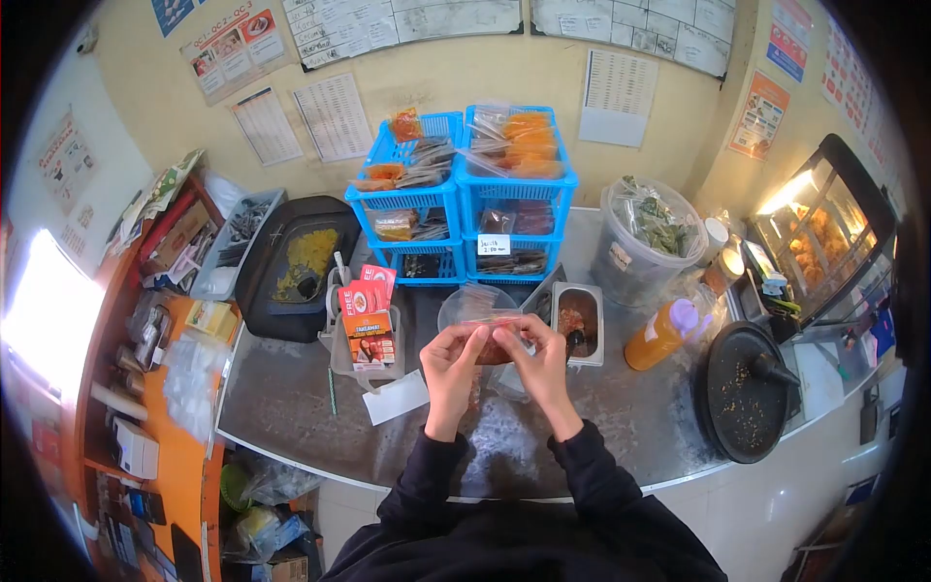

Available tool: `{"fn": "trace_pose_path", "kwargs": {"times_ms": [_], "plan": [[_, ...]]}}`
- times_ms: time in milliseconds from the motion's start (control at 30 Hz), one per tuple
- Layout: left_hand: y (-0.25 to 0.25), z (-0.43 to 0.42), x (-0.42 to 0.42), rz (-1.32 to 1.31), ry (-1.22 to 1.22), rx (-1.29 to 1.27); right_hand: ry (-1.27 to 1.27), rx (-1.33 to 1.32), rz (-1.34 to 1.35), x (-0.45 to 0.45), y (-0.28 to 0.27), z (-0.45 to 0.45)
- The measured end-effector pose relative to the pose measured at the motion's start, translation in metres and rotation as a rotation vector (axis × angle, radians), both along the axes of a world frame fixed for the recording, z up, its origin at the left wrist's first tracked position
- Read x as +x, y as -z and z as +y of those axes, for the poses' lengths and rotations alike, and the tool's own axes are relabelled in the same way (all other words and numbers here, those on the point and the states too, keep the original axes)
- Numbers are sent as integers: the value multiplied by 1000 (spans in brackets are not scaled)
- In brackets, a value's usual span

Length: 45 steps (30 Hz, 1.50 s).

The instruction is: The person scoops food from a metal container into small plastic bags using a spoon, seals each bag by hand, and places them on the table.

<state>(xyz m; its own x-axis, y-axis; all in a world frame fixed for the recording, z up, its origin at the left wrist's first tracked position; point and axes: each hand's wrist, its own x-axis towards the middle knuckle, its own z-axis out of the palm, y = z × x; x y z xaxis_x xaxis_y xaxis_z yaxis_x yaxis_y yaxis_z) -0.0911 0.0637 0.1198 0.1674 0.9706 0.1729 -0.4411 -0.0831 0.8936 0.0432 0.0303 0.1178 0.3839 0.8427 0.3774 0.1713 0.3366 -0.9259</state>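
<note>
My left hand (452,361) and my right hand (539,361) meet over the front middle of the table. Both are closed, thumbs and fingers pinching the top edge of a small plastic packet (497,353) with dark reddish-brown contents. The fingers cover part of it. Just behind the hands stands a round see-through tub (456,308). To the right, a metal container (599,339) holds a reddish-brown paste and a dark utensil. Beneath my right hand lies some see-through plastic (510,390). A white paper (398,399) rests left of my left hand.
Stacked blue baskets (465,194) with filled packets stand behind. Leaflets (369,325) sit in a grey holder on the left, near a black tray (254,315). On the right are an orange bottle (648,341), a tub of leaves (630,233) and a stone mortar (722,427).
</note>
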Motion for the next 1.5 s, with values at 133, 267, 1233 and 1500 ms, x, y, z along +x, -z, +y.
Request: {"fn": "trace_pose_path", "kwargs": {"times_ms": [133, 267, 1233, 1500], "plan": [[-15, -4, 4, -51, -3, 60, -65, -13, 84, -3, -8, 1], [-8, 0, -1, 12, -19, 54, -93, -16, 128, -8, -18, -2], [36, 23, -44, 154, 132, -10, -248, -188, 161, -2, 10, 1], [73, -9, -71, 261, 299, -228, -256, -506, 529, -21, 45, -1]]}}
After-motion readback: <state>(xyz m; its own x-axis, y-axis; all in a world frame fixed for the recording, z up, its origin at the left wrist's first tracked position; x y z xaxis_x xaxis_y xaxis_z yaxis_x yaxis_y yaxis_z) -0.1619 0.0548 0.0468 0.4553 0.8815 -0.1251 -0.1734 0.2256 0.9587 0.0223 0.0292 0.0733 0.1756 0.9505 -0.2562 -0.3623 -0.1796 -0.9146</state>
